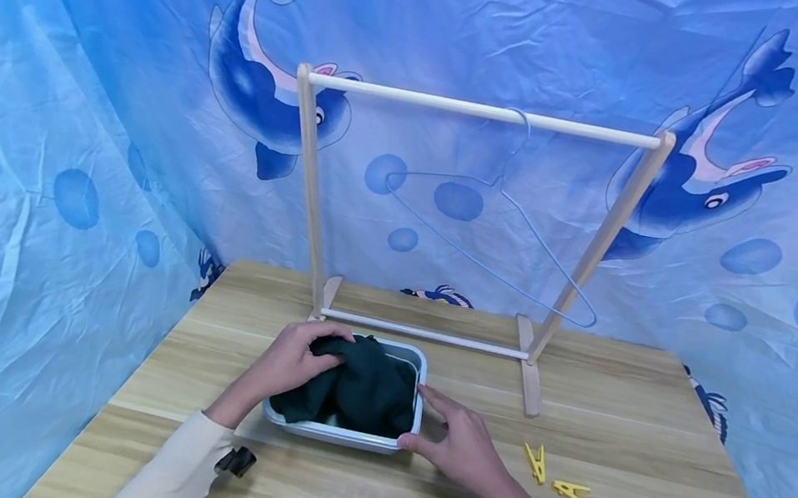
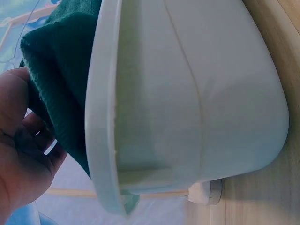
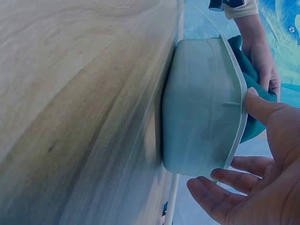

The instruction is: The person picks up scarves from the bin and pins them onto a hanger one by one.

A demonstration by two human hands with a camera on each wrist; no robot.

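A dark green cloth (image 1: 373, 389) lies bunched in a pale plastic basin (image 1: 342, 438), rising above its rim. My left hand (image 1: 295, 360) grips the cloth at the basin's left side, thumb and fingers on a fold of it. In the left wrist view the cloth (image 2: 61, 61) hangs over the rim beside that hand. My right hand (image 1: 458, 444) touches the basin's near right corner with thumb and fingertips. The right wrist view shows its thumb against the rim, with the other fingers loosely extended near the basin wall (image 3: 201, 108).
Behind the basin stands a wooden rack (image 1: 312, 187) with a white top bar. A light blue wire hanger (image 1: 490, 274) hangs from that bar. Two yellow clothespins, one upper (image 1: 535, 463) and one lower (image 1: 571, 493), lie on the wooden table (image 1: 645, 450) to the right.
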